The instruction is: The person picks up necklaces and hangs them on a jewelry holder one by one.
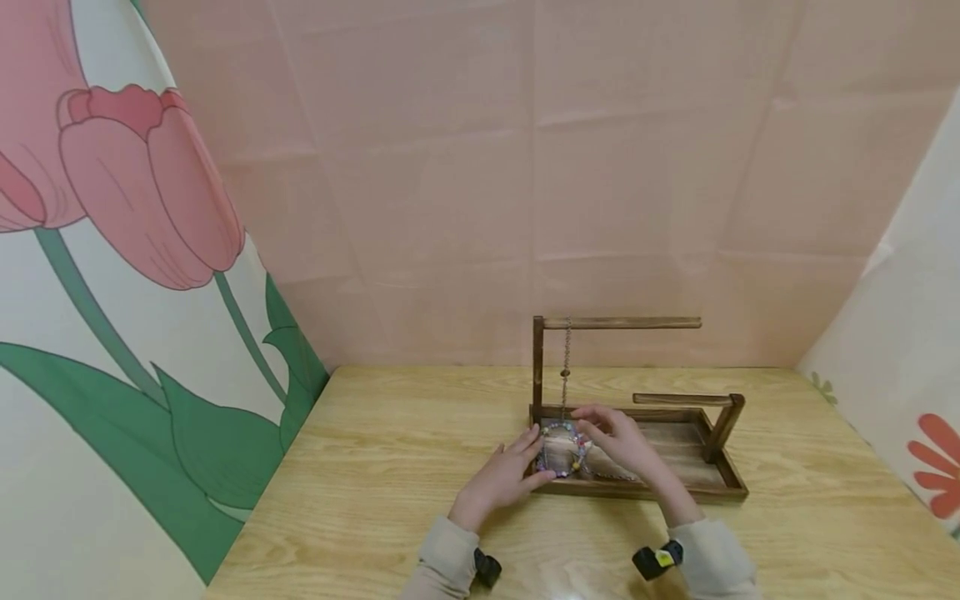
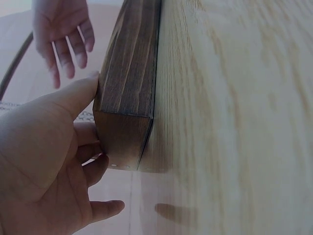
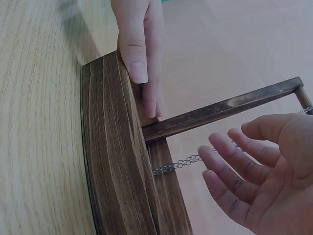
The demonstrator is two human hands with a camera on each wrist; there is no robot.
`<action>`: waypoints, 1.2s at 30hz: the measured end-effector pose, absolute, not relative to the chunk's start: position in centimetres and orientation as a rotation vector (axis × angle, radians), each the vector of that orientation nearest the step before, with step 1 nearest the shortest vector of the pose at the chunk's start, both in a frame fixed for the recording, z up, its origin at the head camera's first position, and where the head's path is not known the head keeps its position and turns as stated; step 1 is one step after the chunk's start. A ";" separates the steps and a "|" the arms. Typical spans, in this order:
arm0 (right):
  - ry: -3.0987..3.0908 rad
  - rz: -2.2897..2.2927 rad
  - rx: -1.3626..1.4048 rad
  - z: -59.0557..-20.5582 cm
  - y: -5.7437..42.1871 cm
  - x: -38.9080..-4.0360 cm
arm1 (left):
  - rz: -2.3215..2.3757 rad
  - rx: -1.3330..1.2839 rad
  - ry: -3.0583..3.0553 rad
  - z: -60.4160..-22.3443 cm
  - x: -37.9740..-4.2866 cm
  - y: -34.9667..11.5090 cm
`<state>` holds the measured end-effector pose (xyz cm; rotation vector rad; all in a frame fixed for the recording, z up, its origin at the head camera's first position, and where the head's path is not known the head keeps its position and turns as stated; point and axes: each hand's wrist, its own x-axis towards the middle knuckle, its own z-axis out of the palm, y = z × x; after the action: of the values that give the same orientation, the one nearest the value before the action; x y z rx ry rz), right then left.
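Observation:
A dark brown wooden tray with upright posts and crossbars stands on the table. My left hand is at its left end; in the left wrist view the thumb lies by the rim and the other fingers are around the end wall. A colourful beaded strand lies looped inside the tray between my hands. From the taller crossbar hangs a silver chain with a small brown bead. Just right of the beads hovers my right hand, its fingers loosely bent beside the chain and holding nothing visible.
A lower crossbar on a short post rises at the tray's right end. The light wood table meets a pink cloth backdrop behind. Flower-printed panels flank both sides.

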<state>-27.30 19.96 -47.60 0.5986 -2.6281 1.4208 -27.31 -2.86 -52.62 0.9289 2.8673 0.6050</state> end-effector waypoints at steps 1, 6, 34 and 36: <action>-2.621 1.413 0.615 -47.6 20.0 -27.2 | 0.608 0.928 2.866 -52.6 -27.3 -2.8; -2.603 1.415 0.614 -47.9 20.2 -26.8 | 0.612 0.925 2.853 -52.6 -27.2 -2.8; -2.653 1.458 0.588 -49.4 23.0 -27.2 | 0.612 0.926 2.871 -52.7 -27.2 -2.8; -2.670 1.423 0.560 -49.6 23.0 -27.2 | 0.613 0.923 2.870 -52.7 -27.2 -2.9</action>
<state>-27.25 22.96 -49.61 0.5597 -2.6704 1.4226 -27.23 -2.85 -52.65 0.9234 2.8699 0.6133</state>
